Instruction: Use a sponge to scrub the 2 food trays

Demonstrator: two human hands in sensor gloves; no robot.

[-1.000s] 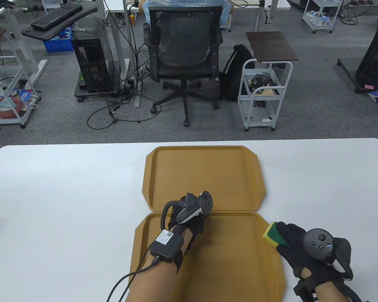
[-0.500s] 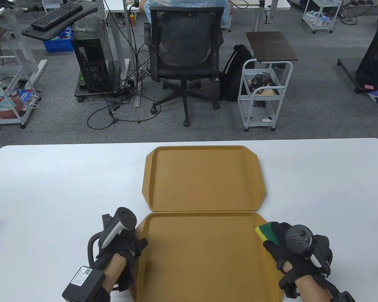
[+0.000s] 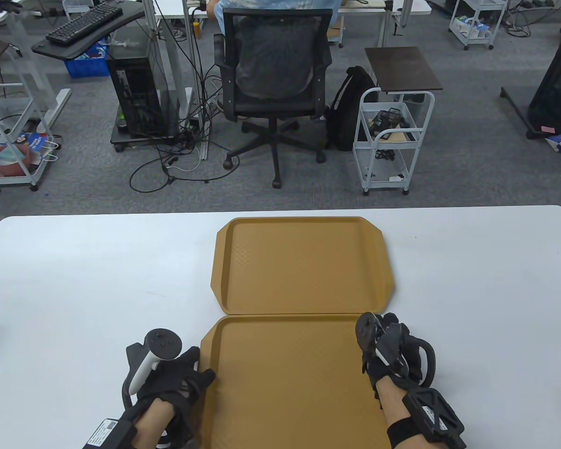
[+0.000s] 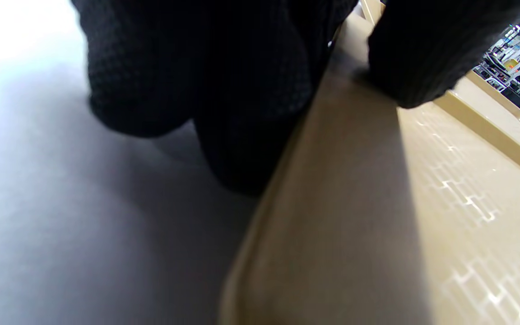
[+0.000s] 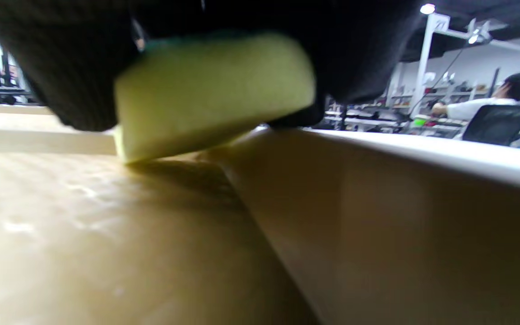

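Two tan food trays lie end to end on the white table, the far tray and the near tray. My left hand sits at the near tray's left rim. Its thumb lies over the rim and its fingers rest outside on the table. My right hand is over the near tray's far right corner, knuckles up. It grips a yellow and green sponge, whose lower corner touches the tray floor. The table view hides the sponge under the hand.
The white table extends wide on both sides of the trays. Beyond its far edge stand a black office chair with a seated person and a white wire cart.
My right hand has moved left with the sponge from the near tray's right rim onto its far right corner. My left hand has left the tray's middle and settled at its left rim.
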